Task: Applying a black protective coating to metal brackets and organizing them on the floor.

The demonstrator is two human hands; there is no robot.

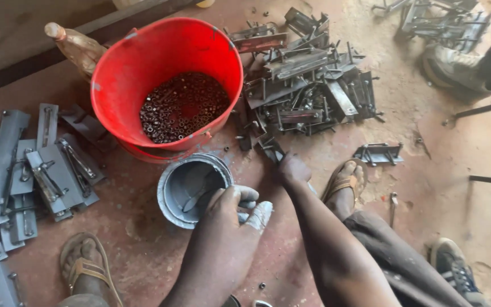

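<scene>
Two hands at work on the floor (439,187), all places given from the red bucket (115,91). Left hand (231,207) just below the bucket, over the rim of a small grey tin (169,196), fingers (245,196) curled together around something pale, perhaps a rag or brush; exact object not clear. Tin upright, close beneath the bucket, within easy reach of both hands. Right hand (292,169) below and to the right of the bucket, fingers closed on a small dark metal piece (271,149) at the near edge of the scrap pile. Bucket part full of small dark nuts (180,108), kept central for reach. Pile of dark metal latches (308,79) directly right of the bucket; flat grey latch plates (24,170) laid out in rows to its left, apart from the heap. Sandalled feet (86,264) planted below the bucket, either side of the hands. Another person's shoe (453,68) far right.
</scene>
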